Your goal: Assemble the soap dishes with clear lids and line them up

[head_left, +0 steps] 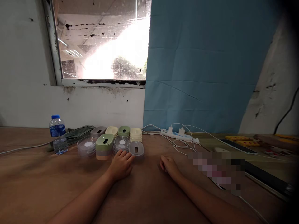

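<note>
My left hand (121,165) rests in front of a group of small rounded boxes and lids, its fingers loosely stretched forward. Its fingertips are by a stack of clear plastic trays (122,142) and a grey slotted lid (136,149); whether they touch is unclear. To its left stands a green slotted lid (105,141) on top of a grey and orange stack. Another stack of clear trays (87,145) is further left. My right hand (170,166) lies on the table apart from these, its fingers curled in, with nothing seen in them.
Behind the front row are a green slotted lid (124,130), cream pieces (135,134) and a mauve lid (98,131). A water bottle (58,135) stands at left by a dark cloth bag (78,134). A power strip (177,135) with white cables and a phone (238,146) lie right.
</note>
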A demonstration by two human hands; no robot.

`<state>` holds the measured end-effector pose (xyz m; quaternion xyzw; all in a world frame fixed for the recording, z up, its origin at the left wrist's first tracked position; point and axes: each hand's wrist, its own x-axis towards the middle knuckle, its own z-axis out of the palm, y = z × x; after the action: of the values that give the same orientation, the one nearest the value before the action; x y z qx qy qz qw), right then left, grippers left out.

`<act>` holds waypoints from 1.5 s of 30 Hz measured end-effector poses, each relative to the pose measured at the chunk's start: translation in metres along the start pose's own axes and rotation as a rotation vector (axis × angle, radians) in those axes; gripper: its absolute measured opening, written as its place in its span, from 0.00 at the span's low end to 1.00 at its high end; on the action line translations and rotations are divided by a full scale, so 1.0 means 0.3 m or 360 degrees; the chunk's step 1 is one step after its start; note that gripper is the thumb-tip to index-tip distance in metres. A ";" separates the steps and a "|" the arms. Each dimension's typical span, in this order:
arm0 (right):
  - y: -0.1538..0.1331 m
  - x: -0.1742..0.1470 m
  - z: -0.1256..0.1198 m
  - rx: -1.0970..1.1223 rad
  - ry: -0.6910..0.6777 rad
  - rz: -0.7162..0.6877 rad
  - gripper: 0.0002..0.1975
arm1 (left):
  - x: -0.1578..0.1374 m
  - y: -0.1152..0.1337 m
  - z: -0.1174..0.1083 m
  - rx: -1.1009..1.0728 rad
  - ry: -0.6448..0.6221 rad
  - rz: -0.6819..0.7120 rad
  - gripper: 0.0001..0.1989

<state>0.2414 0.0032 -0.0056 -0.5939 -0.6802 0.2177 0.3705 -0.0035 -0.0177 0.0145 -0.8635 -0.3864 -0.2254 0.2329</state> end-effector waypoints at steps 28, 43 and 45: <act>-0.184 0.499 0.200 -0.0481 0.0183 -0.0524 0.13 | -0.013 -0.027 0.021 0.0191 0.0360 0.0102 0.04; -0.131 0.273 0.045 -0.0272 0.0258 -0.0584 0.07 | -0.014 -0.035 0.016 0.0064 0.0193 -0.0012 0.08; -0.086 0.148 -0.036 -0.0266 0.0223 -0.0582 0.08 | -0.014 -0.020 0.037 0.0059 0.0109 0.0024 0.15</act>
<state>0.2321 0.0397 0.0310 -0.5027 -0.7650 0.0479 0.3996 -0.0082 -0.0100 0.0047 -0.8538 -0.3757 -0.2458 0.2636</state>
